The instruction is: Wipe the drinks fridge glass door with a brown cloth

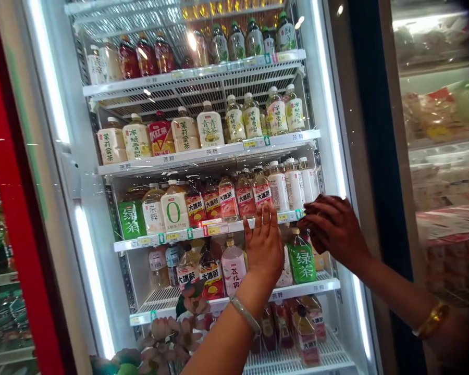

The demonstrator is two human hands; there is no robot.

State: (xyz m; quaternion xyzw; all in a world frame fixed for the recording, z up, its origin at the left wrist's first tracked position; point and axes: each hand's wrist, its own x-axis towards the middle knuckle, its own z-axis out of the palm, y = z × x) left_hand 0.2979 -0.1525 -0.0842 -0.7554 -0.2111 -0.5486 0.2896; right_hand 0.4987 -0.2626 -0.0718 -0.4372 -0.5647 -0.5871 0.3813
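A tall glass-fronted drinks fridge stands before me, its lit shelves (214, 150) full of bottles. My left hand (263, 247), with a pale bangle at the wrist, is held up flat against or just before the glass, fingers stretched upward. Behind it are bottles of iced tea (227, 200) and a pink bottle (233, 268). My right hand (338, 229), below a gold bangle (432, 319), reaches in from the right. Its fingers point left at the glass beside the fridge's right edge, where a dark reflection meets them. A green tea bottle (301, 259) is nearest to it. Neither hand holds anything visible.
Bright light strips (88, 276) run down both sides of the fridge. A red panel (17, 208) stands at the left. Another lit display with packaged goods (433, 109) is at the right. Pinkish flower-like shapes (172, 333) show low on the glass.
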